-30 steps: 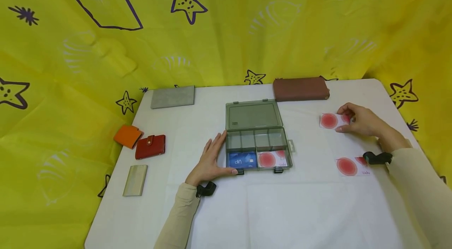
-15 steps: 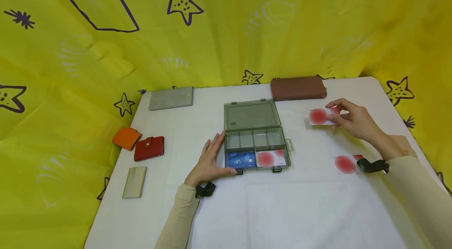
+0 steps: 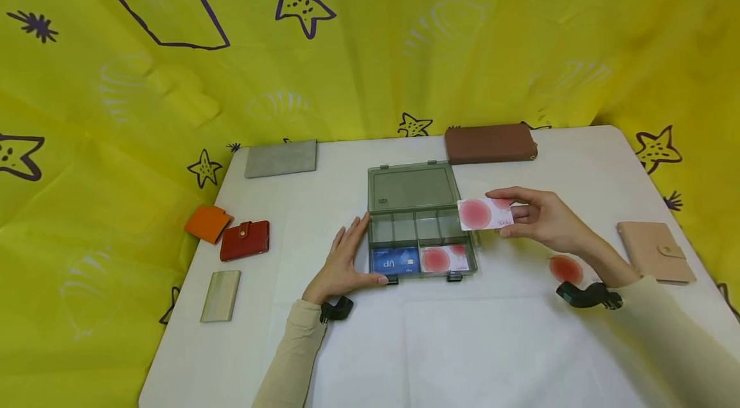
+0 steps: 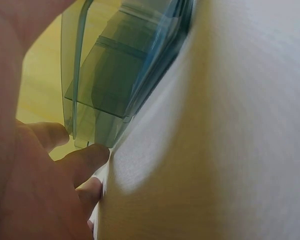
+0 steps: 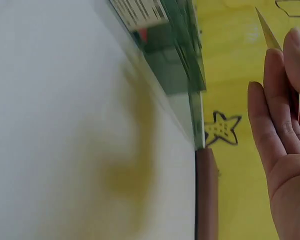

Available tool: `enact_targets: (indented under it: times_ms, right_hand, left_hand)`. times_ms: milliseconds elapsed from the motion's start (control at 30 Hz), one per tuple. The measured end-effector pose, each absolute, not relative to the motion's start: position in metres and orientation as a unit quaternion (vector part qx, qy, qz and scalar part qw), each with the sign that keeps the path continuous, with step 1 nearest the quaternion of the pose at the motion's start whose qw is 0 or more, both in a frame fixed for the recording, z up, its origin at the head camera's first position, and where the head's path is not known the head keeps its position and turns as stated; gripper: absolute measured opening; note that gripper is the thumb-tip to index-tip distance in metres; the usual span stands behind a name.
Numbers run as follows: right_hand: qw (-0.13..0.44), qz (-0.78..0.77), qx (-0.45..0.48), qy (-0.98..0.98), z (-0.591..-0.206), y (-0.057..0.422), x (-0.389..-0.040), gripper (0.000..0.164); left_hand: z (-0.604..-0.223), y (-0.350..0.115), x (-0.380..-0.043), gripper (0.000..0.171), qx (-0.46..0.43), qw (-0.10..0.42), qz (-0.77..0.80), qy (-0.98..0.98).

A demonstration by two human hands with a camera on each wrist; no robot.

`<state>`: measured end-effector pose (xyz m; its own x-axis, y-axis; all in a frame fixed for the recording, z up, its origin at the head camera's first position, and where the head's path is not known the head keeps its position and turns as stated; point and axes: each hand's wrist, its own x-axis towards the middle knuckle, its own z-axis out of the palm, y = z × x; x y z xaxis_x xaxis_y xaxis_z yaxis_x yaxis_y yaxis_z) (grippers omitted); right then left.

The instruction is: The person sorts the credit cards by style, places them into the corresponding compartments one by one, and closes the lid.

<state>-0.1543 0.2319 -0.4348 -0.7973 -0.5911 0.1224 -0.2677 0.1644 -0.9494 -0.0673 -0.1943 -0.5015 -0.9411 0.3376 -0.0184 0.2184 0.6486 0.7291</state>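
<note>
A green see-through compartment box (image 3: 415,184) stands on the table with its lid folded back. Its front compartments hold a blue VIP card (image 3: 395,261) and a white card with red circles (image 3: 444,259); the back ones look bare. My left hand (image 3: 340,272) lies along the box's left side, fingers straight, thumb at the front edge; in the left wrist view its fingertips (image 4: 102,154) meet the box's corner. Between thumb and fingers my right hand (image 3: 540,218) pinches another white card with red circles (image 3: 476,214), which overlaps the box's right edge in the head view.
A further red-circle card (image 3: 565,268) lies partly behind the right wrist. Around the table are a beige wallet (image 3: 656,252), a brown wallet (image 3: 491,144), a grey one (image 3: 281,159), an orange holder (image 3: 208,223), a red wallet (image 3: 245,241) and a pale flat case (image 3: 221,296).
My right hand has lifted the card and carried it left to the box's right edge, uncovering the beige wallet. My left hand stays at the box.
</note>
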Motion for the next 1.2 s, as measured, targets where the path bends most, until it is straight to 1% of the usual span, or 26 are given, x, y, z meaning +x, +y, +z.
enact_targets:
  times_ms: [100,300,433,700,900,1000,1200]
  right_hand:
    - [0.117,-0.56,-0.314,0.758,-0.442,0.22,-0.145,0.067]
    - [0.038,-0.476,-0.374,0.795,-0.455,0.198,-0.133,0.073]
    - [0.016,-0.453,-0.385,0.804,-0.465,0.19,-0.129,0.073]
    - [0.017,-0.414,-0.383,0.825,-0.48,0.183,-0.124,0.073]
    - [0.017,-0.4,-0.385,0.832,-0.478,0.187,-0.124,0.085]
    - [0.02,-0.403,-0.358,0.842,-0.473,0.202,-0.124,0.089]
    - [0.016,-0.386,-0.311,0.869,-0.458,0.254,-0.123,0.087]
  left_hand:
    - [-0.502,-0.194,-0.068,0.133,0.155,0.077,0.388,0.905]
    - [-0.501,-0.194,-0.068,0.134,0.154,0.079,0.385,0.906]
    - [-0.5,-0.193,-0.069,0.133,0.157,0.075,0.385,0.906]
    - [-0.5,-0.194,-0.069,0.133,0.15,0.084,0.385,0.907]
    - [-0.501,-0.195,-0.069,0.133,0.156,0.079,0.389,0.905]
    - [-0.5,-0.195,-0.069,0.133,0.157,0.079,0.388,0.905]
    - [-0.502,-0.194,-0.069,0.133,0.156,0.076,0.387,0.906]
